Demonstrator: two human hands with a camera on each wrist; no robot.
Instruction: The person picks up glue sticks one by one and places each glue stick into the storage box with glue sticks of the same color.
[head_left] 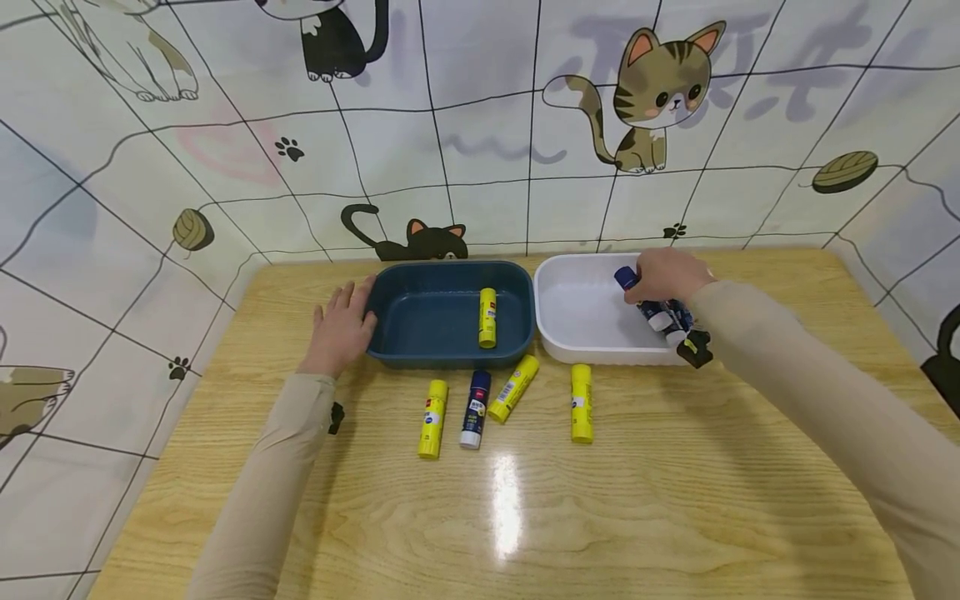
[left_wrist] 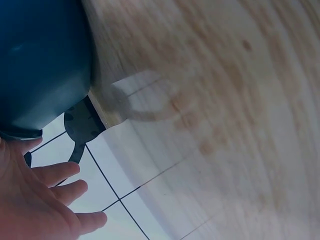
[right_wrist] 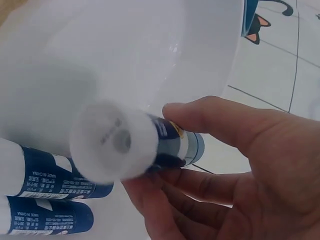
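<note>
My right hand (head_left: 670,275) pinches a navy glue stick (right_wrist: 167,142) between thumb and fingers, over the right part of the white bin (head_left: 581,346). Its white base faces the right wrist camera. In that view two more navy glue sticks (right_wrist: 55,172) lie side by side in the bin, below the held one. At the left end of the dark blue bin (head_left: 450,362), my left hand (head_left: 340,329) rests against the rim with its fingers spread. A yellow glue stick (head_left: 487,318) lies inside the dark blue bin, toward its right side.
In front of the bins lie a yellow glue stick (head_left: 432,419), a navy glue stick (head_left: 475,410), a slanted yellow one (head_left: 513,389) and another yellow one (head_left: 581,404). The wooden table (head_left: 600,517) meets a cat-patterned cloth (head_left: 495,142) behind the bins.
</note>
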